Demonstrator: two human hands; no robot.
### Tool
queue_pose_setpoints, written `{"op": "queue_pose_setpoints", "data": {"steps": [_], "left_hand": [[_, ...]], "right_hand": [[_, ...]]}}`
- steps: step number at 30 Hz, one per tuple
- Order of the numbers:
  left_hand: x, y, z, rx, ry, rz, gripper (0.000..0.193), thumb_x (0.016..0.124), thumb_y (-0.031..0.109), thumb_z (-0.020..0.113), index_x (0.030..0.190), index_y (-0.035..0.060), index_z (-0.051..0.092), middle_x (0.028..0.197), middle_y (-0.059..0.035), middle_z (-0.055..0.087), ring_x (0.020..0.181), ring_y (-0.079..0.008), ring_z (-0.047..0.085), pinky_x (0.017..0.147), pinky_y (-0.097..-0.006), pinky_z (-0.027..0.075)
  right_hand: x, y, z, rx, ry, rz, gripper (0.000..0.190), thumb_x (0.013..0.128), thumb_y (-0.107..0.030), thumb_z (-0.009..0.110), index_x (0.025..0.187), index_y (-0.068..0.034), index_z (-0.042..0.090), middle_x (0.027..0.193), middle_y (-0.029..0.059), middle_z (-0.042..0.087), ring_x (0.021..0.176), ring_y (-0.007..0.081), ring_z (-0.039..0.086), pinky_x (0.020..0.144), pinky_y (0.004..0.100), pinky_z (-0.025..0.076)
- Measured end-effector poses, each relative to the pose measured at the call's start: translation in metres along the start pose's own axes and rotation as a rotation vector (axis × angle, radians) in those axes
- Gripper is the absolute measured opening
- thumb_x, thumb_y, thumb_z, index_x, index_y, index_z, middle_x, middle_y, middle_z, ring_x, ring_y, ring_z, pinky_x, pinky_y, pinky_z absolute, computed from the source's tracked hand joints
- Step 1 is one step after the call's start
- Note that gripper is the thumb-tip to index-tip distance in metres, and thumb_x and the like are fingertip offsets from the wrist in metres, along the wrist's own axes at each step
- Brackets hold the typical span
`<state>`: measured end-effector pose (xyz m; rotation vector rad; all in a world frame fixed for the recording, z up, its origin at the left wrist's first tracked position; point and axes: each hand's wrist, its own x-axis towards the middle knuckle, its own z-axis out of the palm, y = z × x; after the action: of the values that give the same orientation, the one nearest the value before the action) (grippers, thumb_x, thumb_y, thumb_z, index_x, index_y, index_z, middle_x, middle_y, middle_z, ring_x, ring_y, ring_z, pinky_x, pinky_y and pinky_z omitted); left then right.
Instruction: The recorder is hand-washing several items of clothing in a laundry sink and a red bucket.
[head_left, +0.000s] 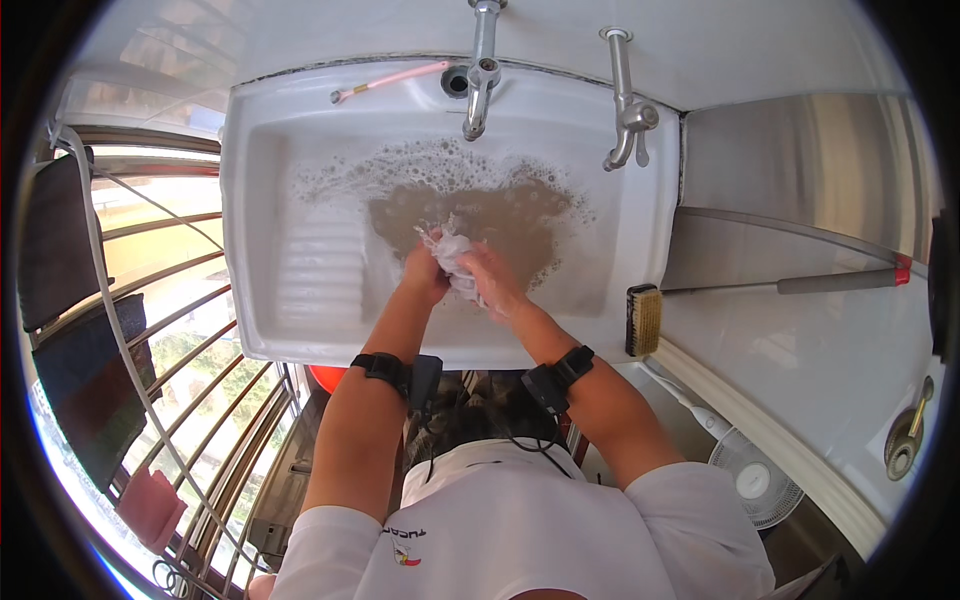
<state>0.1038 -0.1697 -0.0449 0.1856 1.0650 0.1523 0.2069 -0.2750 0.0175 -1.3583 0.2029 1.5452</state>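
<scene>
Both of my hands are over the soapy, cloudy water (480, 206) in a white ceramic laundry sink (247, 315). A wet, bunched white cloth (455, 255) is between them. My left hand (425, 268) grips it from the left, and my right hand (491, 277) grips it from the right. Thin wet ends of the cloth stick out past my fingers on the far side. Foam (442, 161) spreads along the back of the water. The lower folds of the cloth are partly hidden by my right hand.
Two metal taps (480, 90) (626, 105) reach over the sink. A pink-handled brush (390, 77) lies on the back ledge, left of the overflow hole (455, 81). Ridges of a washboard (319, 274) fill the left side. A scrubbing brush (643, 320) rests on the right rim.
</scene>
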Motion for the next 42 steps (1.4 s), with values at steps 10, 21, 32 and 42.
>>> {"op": "queue_pose_setpoints", "data": {"steps": [10, 21, 32, 42], "left_hand": [[0.004, -0.011, 0.012, 0.271, 0.033, 0.153, 0.03, 0.098, 0.03, 0.048, 0.115, 0.0078, 0.059, 0.103, -0.0089, 0.064, 0.095, -0.0247, 0.061, 0.076, -0.0415, 0.052], [0.003, 0.003, -0.032, 0.458, 0.401, 0.463, 0.03, 0.095, 0.026, 0.058, 0.12, 0.0087, 0.057, 0.109, -0.0025, 0.061, 0.095, -0.0163, 0.055, 0.087, -0.0344, 0.045], [0.023, 0.01, -0.021, -0.316, -0.208, -0.244, 0.053, 0.093, 0.029, 0.06, 0.137, 0.0127, 0.035, 0.124, -0.0142, 0.053, 0.106, -0.0357, 0.06, 0.076, -0.0539, 0.054], [-0.015, 0.014, 0.027, 0.397, 0.132, 0.029, 0.049, 0.099, 0.045, 0.05, 0.121, 0.0016, 0.056, 0.114, -0.0089, 0.058, 0.098, -0.0212, 0.061, 0.076, -0.0311, 0.05]], "right_hand": [[0.035, -0.015, 0.024, -0.793, 0.412, -0.483, 0.032, 0.094, -0.029, 0.057, 0.095, 0.002, 0.067, 0.087, 0.0208, 0.068, 0.078, 0.033, 0.065, 0.07, 0.0391, 0.049], [0.041, 0.019, -0.05, -1.231, 0.417, -0.904, 0.028, 0.092, -0.021, 0.059, 0.109, 0.001, 0.055, 0.089, 0.0226, 0.062, 0.091, 0.0441, 0.061, 0.077, 0.0485, 0.049], [-0.001, 0.001, 0.04, -0.305, 0.048, -0.314, 0.037, 0.092, -0.035, 0.065, 0.105, 0.0, 0.066, 0.087, 0.0061, 0.067, 0.075, 0.0088, 0.059, 0.063, 0.0302, 0.049], [0.051, -0.021, 0.027, -0.853, 0.651, -0.673, 0.049, 0.093, -0.04, 0.055, 0.068, 0.002, 0.061, 0.065, 0.0241, 0.061, 0.066, 0.0455, 0.058, 0.064, 0.0466, 0.049]]}}
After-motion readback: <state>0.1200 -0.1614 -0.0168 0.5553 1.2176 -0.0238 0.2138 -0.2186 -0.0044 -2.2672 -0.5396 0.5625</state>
